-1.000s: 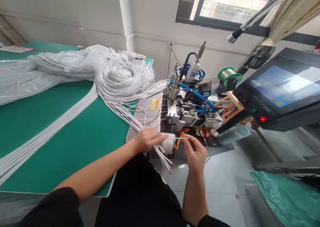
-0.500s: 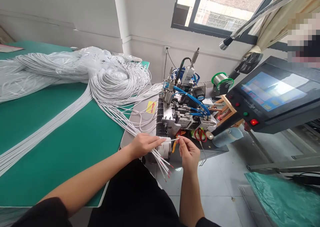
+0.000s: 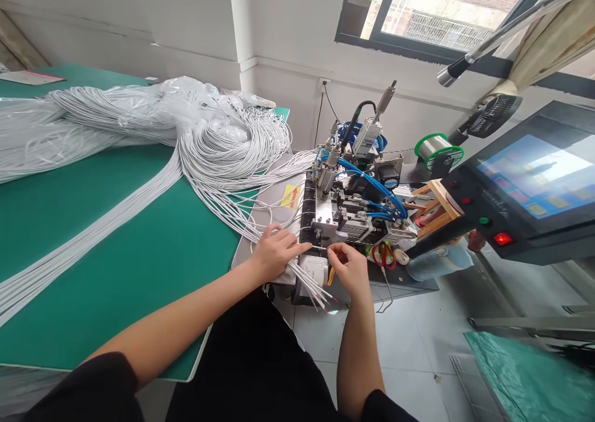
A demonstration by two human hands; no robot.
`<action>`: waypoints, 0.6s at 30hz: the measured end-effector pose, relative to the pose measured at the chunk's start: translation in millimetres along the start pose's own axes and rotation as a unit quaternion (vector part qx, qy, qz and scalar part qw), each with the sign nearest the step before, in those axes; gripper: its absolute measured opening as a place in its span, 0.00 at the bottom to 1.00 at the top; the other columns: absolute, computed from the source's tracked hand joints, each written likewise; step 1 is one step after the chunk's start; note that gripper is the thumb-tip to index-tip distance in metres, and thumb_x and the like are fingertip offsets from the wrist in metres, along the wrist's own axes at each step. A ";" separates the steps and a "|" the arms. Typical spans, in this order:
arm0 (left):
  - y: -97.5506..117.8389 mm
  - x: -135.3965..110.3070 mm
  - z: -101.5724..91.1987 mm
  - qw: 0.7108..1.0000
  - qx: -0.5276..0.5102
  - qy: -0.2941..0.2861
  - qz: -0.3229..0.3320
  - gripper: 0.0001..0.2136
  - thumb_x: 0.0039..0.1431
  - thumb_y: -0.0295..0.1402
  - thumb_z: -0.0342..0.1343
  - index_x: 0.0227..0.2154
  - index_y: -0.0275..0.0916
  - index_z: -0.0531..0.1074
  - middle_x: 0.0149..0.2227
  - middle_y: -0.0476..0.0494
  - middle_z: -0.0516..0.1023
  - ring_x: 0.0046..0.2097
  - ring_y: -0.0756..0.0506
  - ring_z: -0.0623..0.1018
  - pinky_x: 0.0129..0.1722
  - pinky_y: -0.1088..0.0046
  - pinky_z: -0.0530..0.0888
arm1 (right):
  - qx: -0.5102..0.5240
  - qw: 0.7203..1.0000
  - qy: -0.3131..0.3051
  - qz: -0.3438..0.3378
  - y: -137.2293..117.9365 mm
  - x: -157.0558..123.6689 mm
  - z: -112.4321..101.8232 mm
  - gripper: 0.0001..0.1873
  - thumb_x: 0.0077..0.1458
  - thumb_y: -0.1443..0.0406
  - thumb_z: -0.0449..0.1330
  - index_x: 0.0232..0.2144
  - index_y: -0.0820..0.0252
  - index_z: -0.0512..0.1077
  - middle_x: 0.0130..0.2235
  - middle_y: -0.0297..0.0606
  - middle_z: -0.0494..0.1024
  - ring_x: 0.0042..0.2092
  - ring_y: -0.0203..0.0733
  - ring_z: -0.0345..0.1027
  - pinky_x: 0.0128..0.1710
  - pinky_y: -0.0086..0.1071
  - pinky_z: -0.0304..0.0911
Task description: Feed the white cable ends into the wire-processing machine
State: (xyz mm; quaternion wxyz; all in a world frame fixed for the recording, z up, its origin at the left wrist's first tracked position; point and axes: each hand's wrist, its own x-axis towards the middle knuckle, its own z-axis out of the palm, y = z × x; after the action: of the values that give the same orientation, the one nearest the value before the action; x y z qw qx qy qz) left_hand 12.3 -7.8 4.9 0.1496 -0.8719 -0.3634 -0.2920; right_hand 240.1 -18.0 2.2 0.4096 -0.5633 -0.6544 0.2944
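My left hand is closed over a bunch of white cables, whose reddish tips stick out below it. One single white cable stretches from under its index finger to my right hand, which pinches the end between thumb and fingertips. Both hands are at the front edge of a machine with metal cylinders and blue air hoses. The single cable lies close to the row of black blocks along the machine's left side. Several other cables run from that row to the left.
A large heap of white cables, partly in clear plastic, lies on the green table. To the right are a control screen, a wire spool with green rims and red-handled scissors. A yellow arrow label is on the machine's base.
Both hands have moved up towards the machine's black blocks, carrying the single cable. The bunch under my left hand has shifted with it. The camera view has turned slightly left.
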 end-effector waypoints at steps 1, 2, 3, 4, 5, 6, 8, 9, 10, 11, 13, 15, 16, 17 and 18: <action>0.4 0.3 0.3 1.000 0.001 -0.006 -0.001 0.22 0.55 0.18 0.45 0.47 0.46 0.72 0.30 0.49 0.75 0.35 0.47 0.74 0.47 0.62 0.60 | -0.012 1.000 -0.001 -0.005 1.2 0.7 0.0 0.13 0.54 0.58 0.57 0.29 0.61 0.74 0.28 0.38 0.76 0.26 0.37 0.63 0.28 0.30 0.60; 0.9 0.5 0.6 1.000 0.004 -0.010 -0.004 0.22 0.54 0.18 0.45 0.46 0.45 0.72 0.30 0.48 0.75 0.36 0.47 0.74 0.48 0.61 0.59 | -0.017 1.000 -0.001 -0.010 2.3 1.2 0.5 0.13 0.55 0.58 0.56 0.29 0.61 0.73 0.28 0.37 0.75 0.26 0.37 0.63 0.28 0.29 0.59; 1.6 0.7 0.9 1.000 0.008 -0.010 -0.007 0.22 0.53 0.18 0.46 0.46 0.45 0.72 0.30 0.48 0.75 0.36 0.46 0.74 0.49 0.61 0.58 | -0.019 1.000 -0.002 -0.017 3.2 1.7 1.5 0.13 0.55 0.58 0.56 0.28 0.61 0.73 0.28 0.37 0.75 0.26 0.37 0.63 0.28 0.29 0.59; 2.3 0.8 1.3 1.000 0.013 -0.009 -0.011 0.22 0.53 0.19 0.46 0.46 0.45 0.73 0.30 0.48 0.75 0.36 0.46 0.73 0.49 0.60 0.57 | -0.021 0.999 -0.004 -0.024 4.2 2.4 2.7 0.13 0.55 0.58 0.56 0.28 0.61 0.72 0.27 0.37 0.74 0.26 0.37 0.63 0.28 0.29 0.58; 3.1 0.7 1.7 1.000 0.018 -0.007 -0.016 0.21 0.53 0.19 0.46 0.46 0.44 0.73 0.30 0.48 0.75 0.35 0.46 0.73 0.49 0.59 0.57 | -0.023 0.999 -0.005 -0.032 5.3 3.2 4.1 0.13 0.55 0.58 0.56 0.27 0.61 0.72 0.27 0.36 0.74 0.26 0.37 0.62 0.28 0.29 0.58; 3.9 0.6 2.2 1.000 0.021 -0.006 -0.022 0.21 0.53 0.19 0.46 0.45 0.44 0.73 0.30 0.47 0.75 0.35 0.46 0.73 0.50 0.59 0.57 | -0.023 0.999 -0.004 -0.038 6.5 4.4 5.6 0.13 0.55 0.58 0.56 0.27 0.61 0.71 0.26 0.35 0.73 0.26 0.37 0.62 0.28 0.28 0.57; 5.0 0.0 3.6 0.999 0.020 -0.004 -0.034 0.20 0.53 0.20 0.46 0.45 0.44 0.73 0.30 0.47 0.74 0.35 0.46 0.72 0.50 0.58 0.56 | -0.019 0.999 -0.001 -0.042 9.6 7.4 8.5 0.13 0.56 0.58 0.55 0.25 0.60 0.70 0.25 0.34 0.71 0.26 0.36 0.60 0.28 0.28 0.56; 5.2 -0.4 4.4 0.999 0.018 -0.005 -0.039 0.20 0.53 0.20 0.46 0.45 0.44 0.74 0.30 0.47 0.74 0.35 0.46 0.72 0.50 0.58 0.56 | -0.013 0.999 -0.002 -0.039 11.5 9.1 9.9 0.13 0.56 0.58 0.55 0.25 0.60 0.69 0.24 0.33 0.69 0.26 0.36 0.59 0.28 0.28 0.55; 5.2 -0.8 5.3 0.999 0.014 -0.008 -0.043 0.20 0.53 0.20 0.47 0.45 0.44 0.74 0.30 0.47 0.74 0.35 0.46 0.72 0.51 0.58 0.56 | -0.004 0.999 -0.004 -0.033 13.3 10.7 11.3 0.13 0.55 0.58 0.55 0.25 0.60 0.68 0.23 0.31 0.67 0.26 0.35 0.58 0.27 0.28 0.54; 5.0 -1.3 6.1 0.999 0.011 -0.010 -0.044 0.20 0.53 0.20 0.47 0.45 0.44 0.74 0.31 0.47 0.74 0.35 0.46 0.72 0.51 0.58 0.56 | 0.008 1.000 -0.010 -0.025 15.1 12.3 12.6 0.13 0.55 0.58 0.55 0.24 0.60 0.67 0.23 0.30 0.65 0.25 0.35 0.57 0.27 0.28 0.53; 3.9 -2.0 7.7 0.999 0.006 -0.015 -0.038 0.20 0.53 0.20 0.47 0.46 0.43 0.74 0.31 0.46 0.74 0.36 0.45 0.72 0.50 0.59 0.58 | 0.038 0.999 -0.025 -0.003 18.6 14.5 15.5 0.13 0.55 0.58 0.54 0.23 0.59 0.65 0.22 0.29 0.62 0.25 0.34 0.55 0.26 0.28 0.52; 2.6 -2.5 8.9 0.999 0.001 -0.021 -0.025 0.20 0.54 0.21 0.48 0.47 0.41 0.74 0.32 0.45 0.74 0.36 0.45 0.71 0.47 0.62 0.61 | 0.077 0.996 -0.032 0.020 22.3 15.6 19.3 0.14 0.54 0.57 0.54 0.21 0.59 0.63 0.21 0.28 0.60 0.25 0.34 0.53 0.26 0.28 0.51; 2.1 -2.6 9.2 1.000 -0.001 -0.023 -0.019 0.19 0.54 0.21 0.48 0.46 0.41 0.74 0.32 0.44 0.74 0.36 0.45 0.71 0.45 0.64 0.62 | 0.101 0.994 -0.032 0.031 24.4 15.6 21.6 0.14 0.53 0.57 0.55 0.21 0.59 0.63 0.21 0.28 0.59 0.25 0.34 0.52 0.26 0.28 0.50; 1.8 -2.6 9.4 1.000 -0.003 -0.026 -0.014 0.19 0.54 0.21 0.48 0.46 0.40 0.74 0.32 0.44 0.74 0.36 0.45 0.71 0.44 0.65 0.62 | 0.127 0.991 -0.028 0.045 26.7 15.5 24.3 0.15 0.52 0.57 0.55 0.20 0.58 0.62 0.21 0.27 0.58 0.24 0.33 0.51 0.25 0.28 0.49; 1.7 -2.6 9.5 0.999 -0.004 -0.029 -0.013 0.18 0.54 0.21 0.48 0.45 0.40 0.75 0.31 0.44 0.74 0.36 0.45 0.71 0.43 0.66 0.63 | 0.156 0.986 -0.022 0.059 29.2 15.2 27.1 0.15 0.52 0.57 0.56 0.20 0.58 0.61 0.20 0.27 0.57 0.24 0.33 0.50 0.25 0.28 0.48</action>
State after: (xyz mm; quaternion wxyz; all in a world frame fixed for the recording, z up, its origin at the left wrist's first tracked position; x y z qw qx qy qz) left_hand 15.8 -5.9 -4.3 0.1319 -0.8759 -0.3775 -0.2701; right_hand 230.6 4.5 -32.7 0.4597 -0.5240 -0.5747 0.4287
